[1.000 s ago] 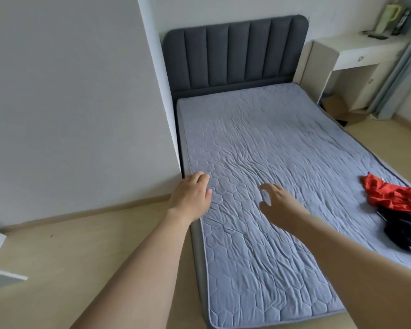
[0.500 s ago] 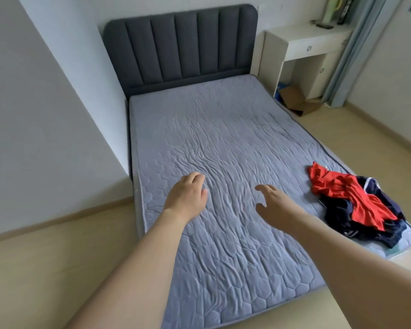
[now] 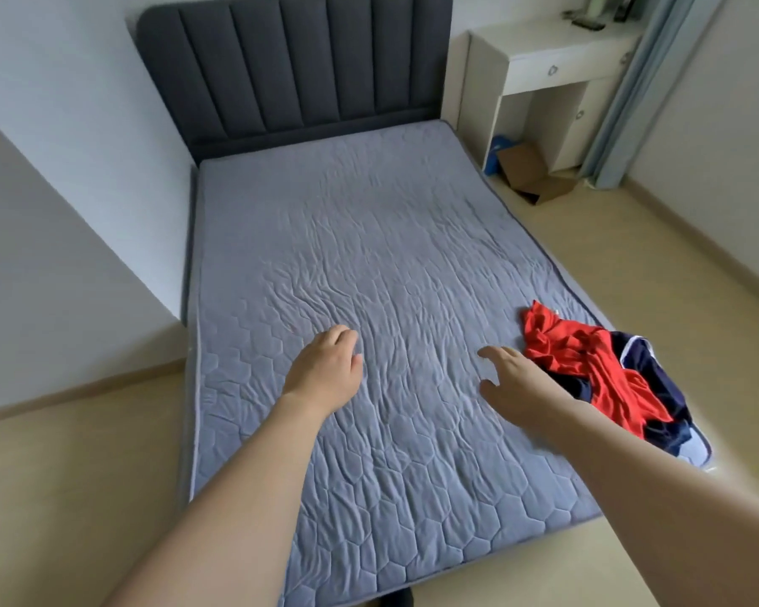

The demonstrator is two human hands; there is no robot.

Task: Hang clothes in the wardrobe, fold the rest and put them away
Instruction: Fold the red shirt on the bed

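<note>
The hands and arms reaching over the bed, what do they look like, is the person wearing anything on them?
Both forearms are bare as far as the view shows: no sleeves, gloves, watch or bracelet. The left hand and right hand show no rings or markings that can be made out. Upper arms fall outside the frame.
</note>
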